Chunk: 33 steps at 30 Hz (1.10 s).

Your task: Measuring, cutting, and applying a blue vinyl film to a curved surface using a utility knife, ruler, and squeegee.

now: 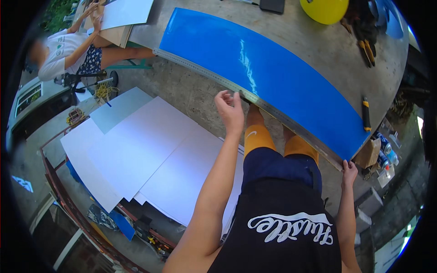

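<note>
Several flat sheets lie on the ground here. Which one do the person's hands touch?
The long glossy blue sheet. The left hand and the right hand are at its near edge with the metal ruler; the white sheets lie apart, untouched.

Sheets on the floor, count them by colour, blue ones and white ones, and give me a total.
Blue sheet: 1
White sheets: at least 4, overlapping in a stack, so the exact count is unclear
Total: at least 5
</note>
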Tool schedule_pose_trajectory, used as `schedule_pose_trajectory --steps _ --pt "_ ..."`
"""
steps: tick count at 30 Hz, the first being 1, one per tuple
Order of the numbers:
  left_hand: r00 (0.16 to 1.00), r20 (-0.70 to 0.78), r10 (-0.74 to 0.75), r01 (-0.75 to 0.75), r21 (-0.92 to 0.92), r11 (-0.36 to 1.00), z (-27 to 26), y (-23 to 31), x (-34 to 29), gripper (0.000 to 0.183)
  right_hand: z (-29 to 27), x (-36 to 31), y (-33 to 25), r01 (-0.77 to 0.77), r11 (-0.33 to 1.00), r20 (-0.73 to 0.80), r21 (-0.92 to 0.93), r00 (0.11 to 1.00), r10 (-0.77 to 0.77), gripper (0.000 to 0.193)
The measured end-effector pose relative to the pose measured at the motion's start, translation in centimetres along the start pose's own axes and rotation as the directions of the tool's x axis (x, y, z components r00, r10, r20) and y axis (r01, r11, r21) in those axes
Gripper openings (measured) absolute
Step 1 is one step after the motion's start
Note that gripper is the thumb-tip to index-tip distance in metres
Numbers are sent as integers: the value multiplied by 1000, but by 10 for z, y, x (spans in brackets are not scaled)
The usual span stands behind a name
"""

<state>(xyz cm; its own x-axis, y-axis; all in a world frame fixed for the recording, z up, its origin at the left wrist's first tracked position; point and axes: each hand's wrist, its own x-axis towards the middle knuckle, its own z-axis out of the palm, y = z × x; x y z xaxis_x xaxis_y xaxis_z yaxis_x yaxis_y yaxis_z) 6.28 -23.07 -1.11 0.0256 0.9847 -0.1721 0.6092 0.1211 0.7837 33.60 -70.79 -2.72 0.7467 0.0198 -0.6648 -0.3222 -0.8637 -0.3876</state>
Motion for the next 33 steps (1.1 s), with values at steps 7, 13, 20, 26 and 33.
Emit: schedule_pose_trajectory --steps 7,13,20,26,33 --pt "914 -77 -398 301 -530 793 -60 -57 171 58 -11 -2 0 -68 996 0 62 998 68 25" --pt "945 -99 -313 197 -591 782 -95 -66 269 65 -28 4 14 -116 986 67 123 992 108 29" --pt "951 -69 -302 210 -576 790 -100 -62 307 57 -36 7 17 -158 982 41 101 987 154 32" --pt "953 -18 -302 234 -590 772 -100 -60 314 50 -37 1 11 -188 978 38 91 982 186 30" --pt "957 5 -292 222 -662 716 -105 -65 315 41 -39 0 4 -224 971 82 83 973 218 29"
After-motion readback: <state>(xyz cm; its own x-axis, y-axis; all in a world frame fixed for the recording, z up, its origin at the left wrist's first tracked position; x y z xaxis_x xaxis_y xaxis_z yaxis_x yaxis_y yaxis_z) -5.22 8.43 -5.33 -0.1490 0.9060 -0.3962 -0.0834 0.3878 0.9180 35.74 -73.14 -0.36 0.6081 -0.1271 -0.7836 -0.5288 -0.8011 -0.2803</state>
